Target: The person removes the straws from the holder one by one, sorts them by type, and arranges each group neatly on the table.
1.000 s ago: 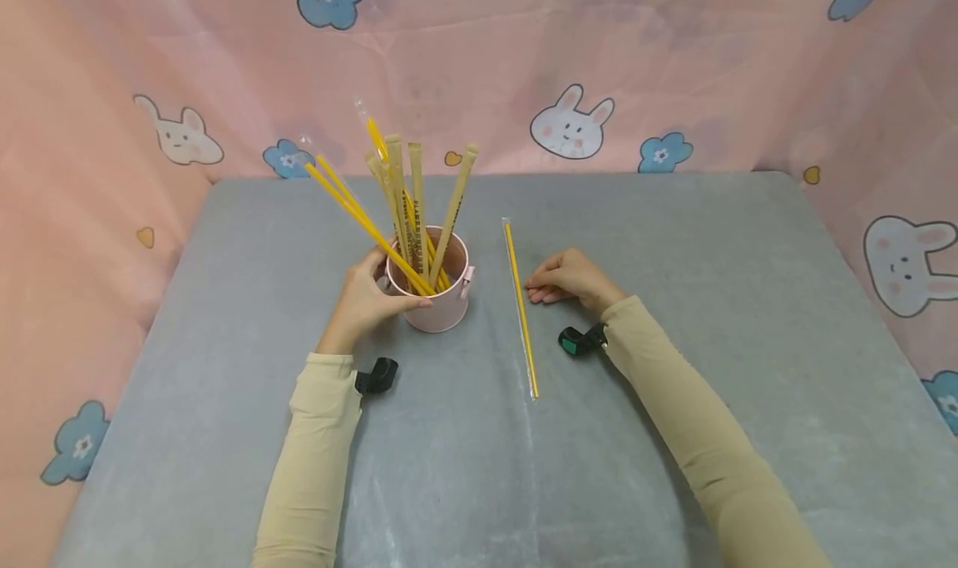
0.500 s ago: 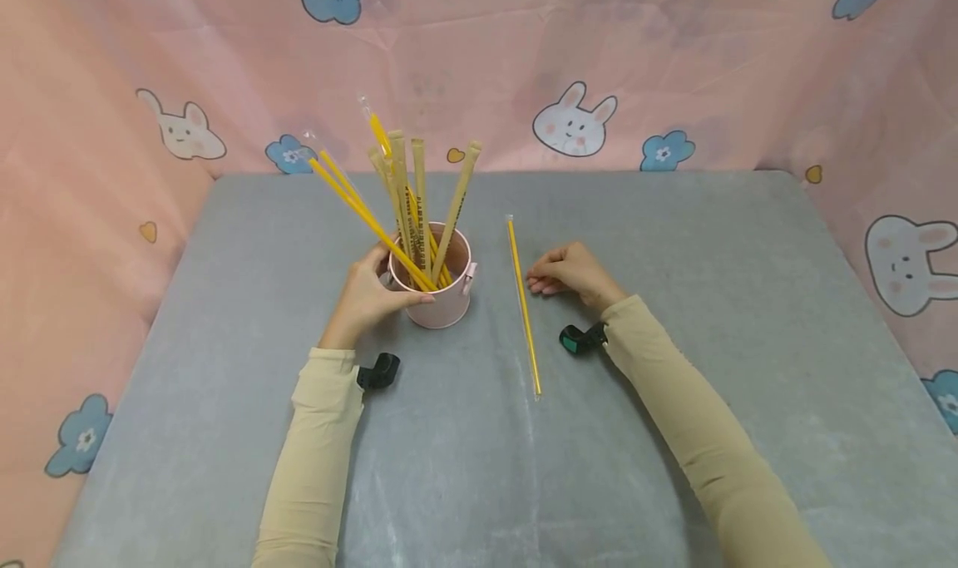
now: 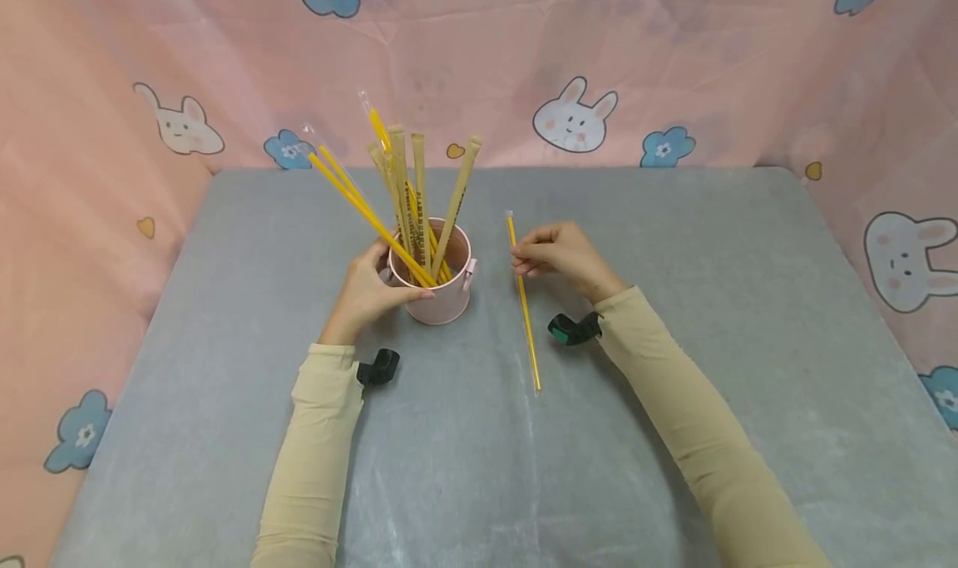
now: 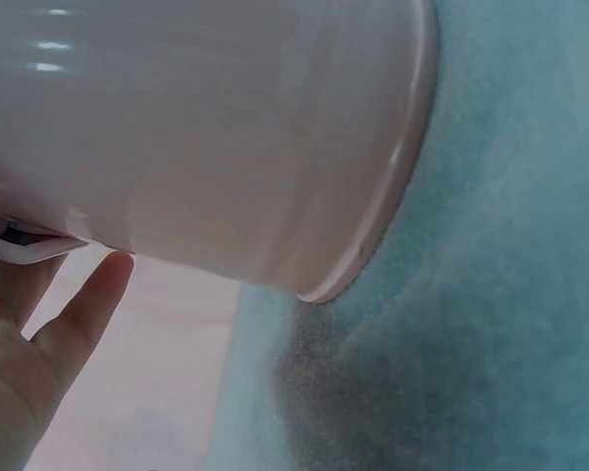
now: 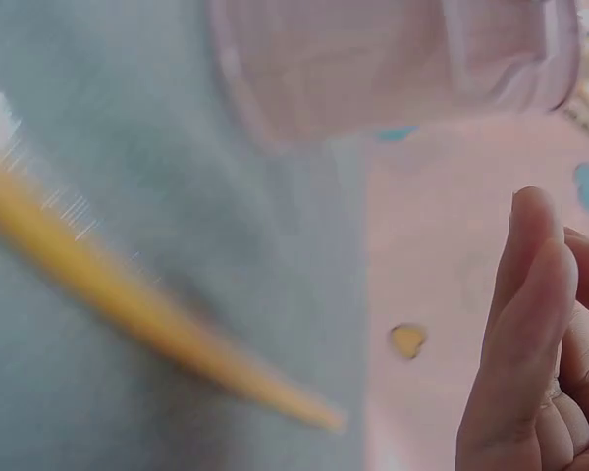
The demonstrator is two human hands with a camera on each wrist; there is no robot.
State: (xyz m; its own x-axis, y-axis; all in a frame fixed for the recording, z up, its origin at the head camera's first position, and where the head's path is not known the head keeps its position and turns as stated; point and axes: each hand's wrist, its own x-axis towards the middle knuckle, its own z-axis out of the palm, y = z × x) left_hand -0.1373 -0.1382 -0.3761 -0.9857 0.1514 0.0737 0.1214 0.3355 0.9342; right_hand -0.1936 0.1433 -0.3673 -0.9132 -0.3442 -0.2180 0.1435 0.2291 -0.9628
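Observation:
A small pink bucket (image 3: 441, 306) stands on the table, held by my left hand (image 3: 364, 298), thumb along the front rim and fingers round its left side. Yellow straws (image 3: 359, 209) in clear sleeves and several paper-wrapped straws (image 3: 460, 187) with dark print lean in it. To the bucket's right, a single yellow straw (image 3: 528, 335) in a clear sleeve lies lengthwise. Over its far half hovers my right hand (image 3: 561, 256), fingers loosely bent. In the right wrist view the fingers (image 5: 525, 324) hold nothing, apart from the blurred straw (image 5: 128, 304).
The grey tabletop (image 3: 674, 368) runs back to a pink curtain (image 3: 464, 69) printed with rabbits and blue flowers. Black wrist cameras (image 3: 379, 368) sit at both cuffs. A folded handle lug (image 3: 469, 275) juts from the bucket's right side.
My right hand has moved left and away from me, from beside the lone straw to above it. The left hand has kept its grip on the bucket.

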